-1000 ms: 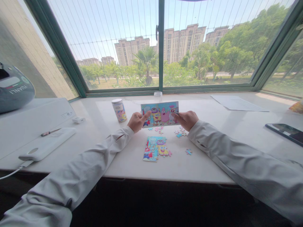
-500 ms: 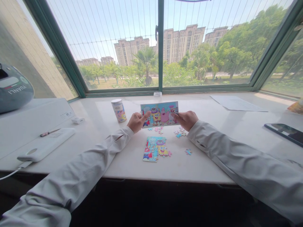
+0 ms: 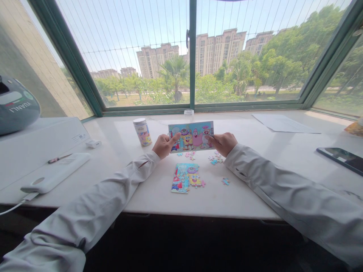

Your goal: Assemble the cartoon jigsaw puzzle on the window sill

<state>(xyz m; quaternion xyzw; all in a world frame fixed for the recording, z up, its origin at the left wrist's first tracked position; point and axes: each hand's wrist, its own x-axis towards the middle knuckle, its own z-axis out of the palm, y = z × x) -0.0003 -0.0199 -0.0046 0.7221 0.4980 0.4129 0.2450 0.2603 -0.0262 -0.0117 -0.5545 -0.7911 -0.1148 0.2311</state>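
My left hand (image 3: 165,146) and my right hand (image 3: 226,144) grip opposite ends of a picture card (image 3: 195,136), thumbs on its front. Cartoon figures are printed on it, with a barcode at the right edge. Below the raised card, a partly joined jigsaw puzzle (image 3: 181,177) lies on the white table; its picture matches the left part of the card. Loose puzzle pieces (image 3: 217,158) are scattered beside my right hand, and more pink and blue pieces (image 3: 190,155) lie under the card, partly hidden. A small blue cluster (image 3: 225,181) sits right of the puzzle.
A lidded canister (image 3: 142,132) stands left of my left hand. A clear round lid (image 3: 188,112) rests by the window frame. To the left are a white power bank (image 3: 56,173), a knife-like tool (image 3: 59,159) and a helmet (image 3: 17,105); at right, paper (image 3: 283,124) and a phone (image 3: 343,160).
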